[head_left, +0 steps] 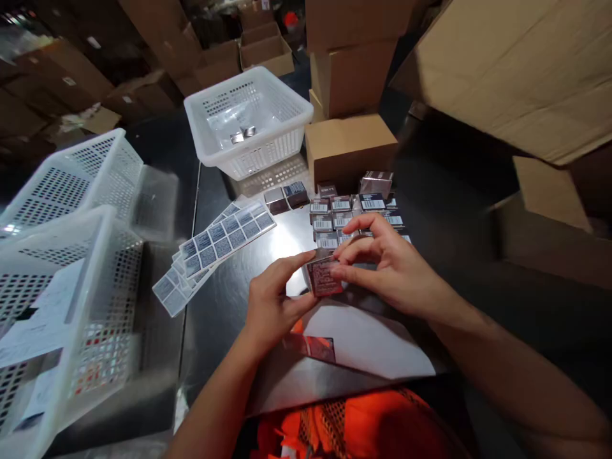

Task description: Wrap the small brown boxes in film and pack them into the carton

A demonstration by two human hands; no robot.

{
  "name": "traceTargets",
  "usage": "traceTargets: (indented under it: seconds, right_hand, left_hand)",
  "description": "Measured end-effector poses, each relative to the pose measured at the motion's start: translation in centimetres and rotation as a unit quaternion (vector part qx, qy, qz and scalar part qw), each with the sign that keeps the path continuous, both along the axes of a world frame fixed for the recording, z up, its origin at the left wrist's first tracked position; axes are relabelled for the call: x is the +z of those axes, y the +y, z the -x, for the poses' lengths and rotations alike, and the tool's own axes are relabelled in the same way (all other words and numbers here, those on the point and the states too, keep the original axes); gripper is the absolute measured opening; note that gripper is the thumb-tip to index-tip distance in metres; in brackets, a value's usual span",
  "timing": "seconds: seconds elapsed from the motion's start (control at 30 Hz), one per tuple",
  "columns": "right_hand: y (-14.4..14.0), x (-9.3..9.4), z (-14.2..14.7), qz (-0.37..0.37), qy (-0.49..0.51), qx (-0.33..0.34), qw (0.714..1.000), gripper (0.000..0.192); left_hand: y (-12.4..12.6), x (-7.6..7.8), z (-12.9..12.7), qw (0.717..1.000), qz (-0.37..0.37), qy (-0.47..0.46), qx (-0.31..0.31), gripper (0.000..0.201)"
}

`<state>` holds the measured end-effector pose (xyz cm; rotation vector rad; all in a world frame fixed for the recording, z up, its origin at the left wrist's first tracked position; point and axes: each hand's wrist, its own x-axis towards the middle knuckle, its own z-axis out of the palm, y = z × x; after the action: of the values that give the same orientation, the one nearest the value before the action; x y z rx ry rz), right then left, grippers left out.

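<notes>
Head view, the only one. Both hands meet over the middle of the desk, a dark shiny top. Left hand pinches the near-left edge of a small reddish box with thumb and forefinger. Right hand closes on the same box from the right, fingers curled over its top and front face. So both hands are narrow and holding that one box, lifted just off the desk, printed face tilted toward the camera.

Just behind the hands: a cluster of like small boxes, packed touching, each with a barcode label up. To the left of them, fanned label sheets lie flat, overlapping. A white sheet lies under the hands, and a reddish flat piece sits on its near-left edge.

Far back, a white basket with a little silvery content. Two more white baskets are at left, the near one with papers inside. Cardboard cartons are stacked behind and right.

Judgement: the step looks like labelling or checking a single box. Cannot tell if a label is already on it. Next move would call for a steady grip with the left hand and a fingertip press with the right to keep the face square.
</notes>
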<state>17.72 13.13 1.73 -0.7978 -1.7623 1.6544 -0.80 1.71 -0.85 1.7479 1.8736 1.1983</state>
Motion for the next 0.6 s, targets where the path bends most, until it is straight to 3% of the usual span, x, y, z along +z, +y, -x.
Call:
traceTargets:
  seconds: [0.6]
  right_hand:
    - [-0.07, 0.44, 0.0, 0.039, -0.016, 0.011, 0.999, 0.054]
  left_hand:
    - [0.03, -0.01, 0.08, 0.999, -0.025, 0.009, -0.031, 0.05]
